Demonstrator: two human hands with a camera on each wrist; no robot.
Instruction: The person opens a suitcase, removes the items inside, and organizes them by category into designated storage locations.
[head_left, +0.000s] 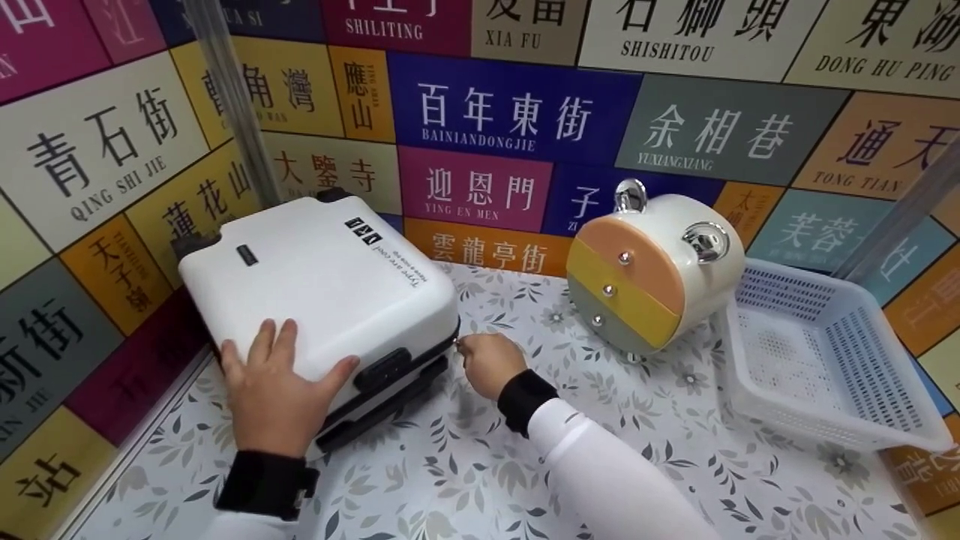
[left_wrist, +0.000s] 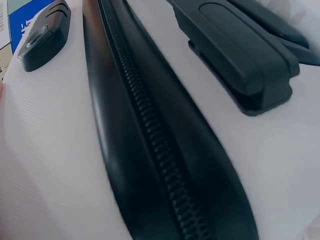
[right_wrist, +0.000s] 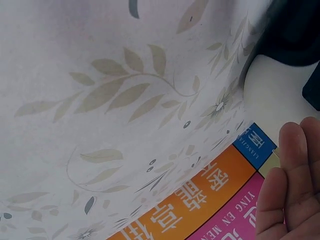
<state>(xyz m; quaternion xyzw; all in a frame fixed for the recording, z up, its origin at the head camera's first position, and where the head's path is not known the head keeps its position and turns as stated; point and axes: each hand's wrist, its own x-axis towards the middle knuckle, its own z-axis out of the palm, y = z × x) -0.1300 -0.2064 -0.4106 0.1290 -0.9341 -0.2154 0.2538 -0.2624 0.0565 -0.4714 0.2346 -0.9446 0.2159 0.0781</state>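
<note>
Head view | left hand (head_left: 281,397): fingers spread, laid on white suitcase (head_left: 322,277) at tablecloth's (head_left: 480,480) left | right hand (head_left: 491,366): fingers curled, pinching zipper pull (head_left: 456,342) at suitcase corner, mostly hidden | one suitcase, one plastic basket (head_left: 832,426), one drum-shaped box (head_left: 660,274), three silver knobs (head_left: 609,289) | both sleeves (head_left: 600,457) cut off

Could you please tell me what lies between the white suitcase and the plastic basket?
Between them, the head view shows the right hand at the suitcase and a rounded box with a striped front, beside the basket.
</note>
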